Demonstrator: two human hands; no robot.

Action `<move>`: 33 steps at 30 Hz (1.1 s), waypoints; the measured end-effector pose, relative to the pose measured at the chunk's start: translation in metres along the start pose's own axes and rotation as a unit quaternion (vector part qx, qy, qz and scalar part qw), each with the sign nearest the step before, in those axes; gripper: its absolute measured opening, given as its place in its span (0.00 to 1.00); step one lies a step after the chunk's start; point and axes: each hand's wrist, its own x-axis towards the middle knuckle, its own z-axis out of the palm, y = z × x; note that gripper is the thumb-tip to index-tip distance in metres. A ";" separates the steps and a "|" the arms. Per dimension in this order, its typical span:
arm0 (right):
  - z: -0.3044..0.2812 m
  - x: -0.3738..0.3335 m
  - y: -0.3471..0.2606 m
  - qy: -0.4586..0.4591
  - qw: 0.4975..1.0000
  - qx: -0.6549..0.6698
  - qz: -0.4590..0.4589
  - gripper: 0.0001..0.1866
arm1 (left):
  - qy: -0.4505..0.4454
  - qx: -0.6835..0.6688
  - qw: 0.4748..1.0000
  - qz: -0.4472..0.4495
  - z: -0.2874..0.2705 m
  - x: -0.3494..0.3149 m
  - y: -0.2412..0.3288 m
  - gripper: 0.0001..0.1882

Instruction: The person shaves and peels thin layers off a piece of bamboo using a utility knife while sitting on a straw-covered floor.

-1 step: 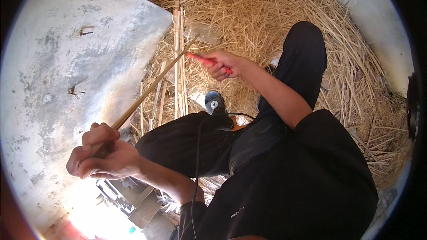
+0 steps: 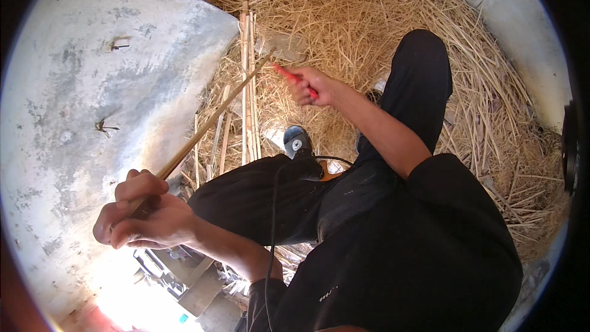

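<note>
My left hand [image 2: 147, 212] is closed around the near end of a long bamboo strip [image 2: 206, 129], which slants up and away to the right. Its far tip hangs above the straw, close to my right hand [image 2: 312, 86]. That hand grips a slim red tool [image 2: 285, 74], blurred at its front end, so I cannot tell its exact kind. The tool points toward the strip's far end, with a small gap between them.
Several pale strips [image 2: 247, 117] lie upright in view on the straw [image 2: 344, 31]. A worn whitish wall [image 2: 80, 104] with small hooks rises at left. My black-trousered legs [image 2: 252, 190] are below, crossed by a black cable [image 2: 274, 209]. Grey metal equipment [image 2: 196, 289] sits lower left.
My right hand has shifted the red tool a little rightward and up, with its tip now nearer the far end of the bamboo strip. The left hand is almost unmoved.
</note>
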 end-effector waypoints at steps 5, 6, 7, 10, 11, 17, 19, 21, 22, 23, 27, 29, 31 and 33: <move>0.062 -0.020 0.016 -0.279 0.954 -0.067 0.091 0.21 | -0.051 0.010 0.998 0.024 -0.001 -0.004 -0.002 0.23; 0.071 -0.029 0.011 -0.349 0.927 -0.077 0.117 0.19 | -0.041 0.009 0.999 0.018 0.004 -0.006 0.001 0.23; 0.074 -0.036 -0.001 -0.207 0.971 -0.118 0.013 0.18 | -0.027 0.002 0.999 0.018 0.009 -0.004 0.002 0.22; 0.023 0.006 -0.011 0.102 0.977 0.111 -0.150 0.17 | -0.069 -0.005 0.997 0.025 0.011 0.001 0.007 0.22; 0.019 0.012 -0.004 0.209 0.955 0.138 -0.160 0.24 | -0.078 -0.018 0.996 0.032 0.007 -0.001 0.005 0.22; 0.096 -0.055 -0.005 -0.176 0.949 -0.247 -0.082 0.23 | -0.074 -0.009 0.996 0.047 0.000 -0.005 -0.001 0.22; 0.097 -0.048 0.005 0.003 0.854 -0.382 -0.354 0.22 | -0.100 -0.070 0.992 0.026 -0.002 -0.006 -0.001 0.21; 0.111 -0.063 0.017 0.119 0.753 -0.477 -0.438 0.20 | -0.135 -0.141 0.981 0.019 -0.010 -0.006 0.000 0.20; 0.102 -0.060 0.020 0.144 0.711 -0.560 -0.399 0.19 | -0.137 -0.132 0.981 0.026 -0.008 -0.006 0.002 0.19; 0.087 -0.050 0.029 0.169 0.662 -0.638 -0.357 0.17 | -0.139 -0.123 0.982 0.032 -0.004 -0.007 0.004 0.19; 0.076 -0.037 0.044 0.210 0.594 -0.724 -0.282 0.15 | -0.117 -0.088 0.988 0.040 -0.010 -0.014 0.002 0.19; 0.084 -0.030 0.036 0.223 0.600 -0.683 -0.353 0.16 | -0.076 -0.097 0.992 0.031 -0.011 -0.013 -0.004 0.19; 0.096 -0.035 0.034 0.192 0.593 -0.627 -0.468 0.16 | -0.053 -0.109 0.992 0.023 -0.008 -0.010 -0.007 0.19; 0.079 -0.027 0.039 0.177 0.540 -0.647 -0.508 0.16 | -0.066 -0.128 0.990 0.010 -0.005 -0.008 -0.001 0.19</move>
